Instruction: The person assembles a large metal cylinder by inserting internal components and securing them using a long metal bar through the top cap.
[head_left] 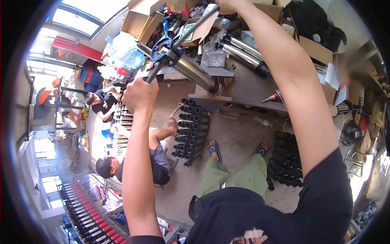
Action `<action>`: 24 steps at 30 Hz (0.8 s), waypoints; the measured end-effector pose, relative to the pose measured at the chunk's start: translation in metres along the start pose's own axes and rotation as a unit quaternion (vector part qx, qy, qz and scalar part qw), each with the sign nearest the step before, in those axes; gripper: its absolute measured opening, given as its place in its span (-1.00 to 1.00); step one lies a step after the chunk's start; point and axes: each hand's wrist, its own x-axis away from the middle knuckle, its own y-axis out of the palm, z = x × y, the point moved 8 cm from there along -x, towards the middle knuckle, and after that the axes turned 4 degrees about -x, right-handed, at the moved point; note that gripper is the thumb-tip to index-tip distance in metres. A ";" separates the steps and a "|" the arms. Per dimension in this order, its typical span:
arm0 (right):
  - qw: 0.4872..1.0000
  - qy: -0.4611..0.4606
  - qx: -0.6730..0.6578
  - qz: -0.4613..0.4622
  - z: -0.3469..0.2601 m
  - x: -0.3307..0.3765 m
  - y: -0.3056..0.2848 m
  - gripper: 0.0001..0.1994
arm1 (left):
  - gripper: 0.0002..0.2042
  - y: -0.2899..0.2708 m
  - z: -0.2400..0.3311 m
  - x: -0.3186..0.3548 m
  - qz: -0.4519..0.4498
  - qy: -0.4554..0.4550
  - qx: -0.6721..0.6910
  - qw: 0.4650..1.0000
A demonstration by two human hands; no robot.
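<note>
My left hand (140, 95) is closed around the near end of a long dark metal bar (198, 25). At the top edge of the head view, my right hand (233, 5) grips the bar's far end; part of that hand is cut off by the frame. Between my hands, the bar lies across a black flanged collar (163, 51) on the end of a shiny metal cylinder (195, 73). The cylinder's other end meets a fixture at the workbench edge (211, 99). How the bar engages the collar cannot be made out.
Two more chrome cylinders (243, 53) lie on the cluttered bench, near a red-handled tool (271, 97). Stacked black tubes (191, 126) stand on the floor, with another stack (284, 162) to the right. A seated person in a cap (106, 166) and another person (99, 105) are at left.
</note>
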 end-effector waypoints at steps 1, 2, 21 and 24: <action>0.999 -0.008 0.007 0.046 -0.010 0.011 -0.013 -0.72 | -0.52 0.004 -0.005 0.005 0.020 -0.006 -0.020 1.000; 0.995 -0.009 0.016 0.094 -0.018 0.028 -0.023 -0.71 | -0.55 0.013 -0.017 0.004 0.087 0.010 -0.030 0.996; 0.949 0.296 0.075 0.073 -0.052 0.255 -0.069 -0.70 | -0.69 0.082 -0.009 -0.104 0.380 0.261 0.320 0.828; 0.933 0.351 0.064 0.041 -0.057 0.271 -0.082 -0.71 | -0.71 0.084 0.003 -0.108 0.403 0.257 0.355 0.803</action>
